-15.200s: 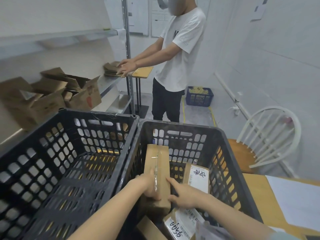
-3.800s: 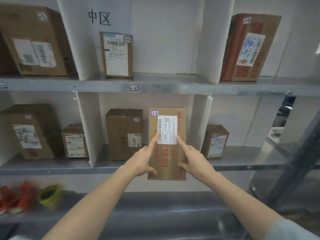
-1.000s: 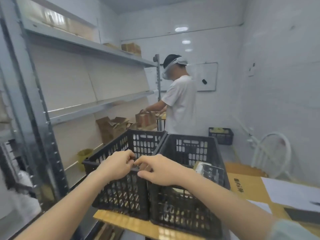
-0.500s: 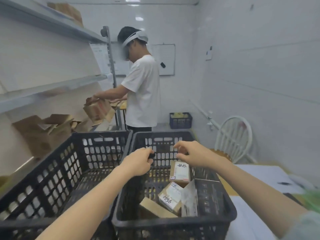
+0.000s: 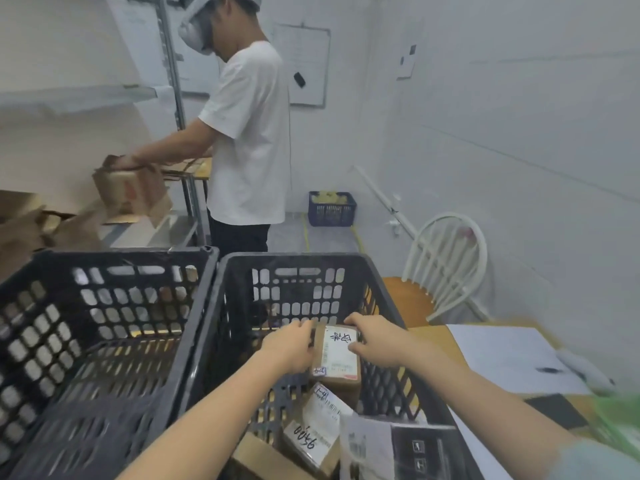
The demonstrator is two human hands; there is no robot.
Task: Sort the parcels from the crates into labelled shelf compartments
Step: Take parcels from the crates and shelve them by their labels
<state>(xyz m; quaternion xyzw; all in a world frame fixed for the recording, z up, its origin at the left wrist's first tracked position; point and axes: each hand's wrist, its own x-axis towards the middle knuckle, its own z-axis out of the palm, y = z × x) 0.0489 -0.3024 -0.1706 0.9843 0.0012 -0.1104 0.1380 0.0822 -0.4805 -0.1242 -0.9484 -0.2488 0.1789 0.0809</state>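
Right crate (image 5: 294,258), black lattice plastic: holds four parcels.
- Parcel (image 5: 337,355): brown box with a handwritten white label, at the crate's middle, tilted, above the others. Left hand (image 5: 291,348) is curled on its left edge; right hand (image 5: 377,344) clamps its right edge, thumb on the label.
- Labelled box (image 5: 311,431): near side, just below the held parcel.
- Plain box (image 5: 263,459): near left corner.
- Dark package (image 5: 415,448): near right corner, white label on its left part.

Left crate (image 5: 114,252): same make, touching the right crate's left wall.

Table (image 5: 429,337): right of the crates, bearing a white sheet (image 5: 509,358).

Chair (image 5: 446,265): white, far right, by the wall.

Blue basket (image 5: 331,208): on the far floor.

Second person (image 5: 249,133): white shirt, far side, hands on a carton (image 5: 130,188) at the left shelf (image 5: 76,97).
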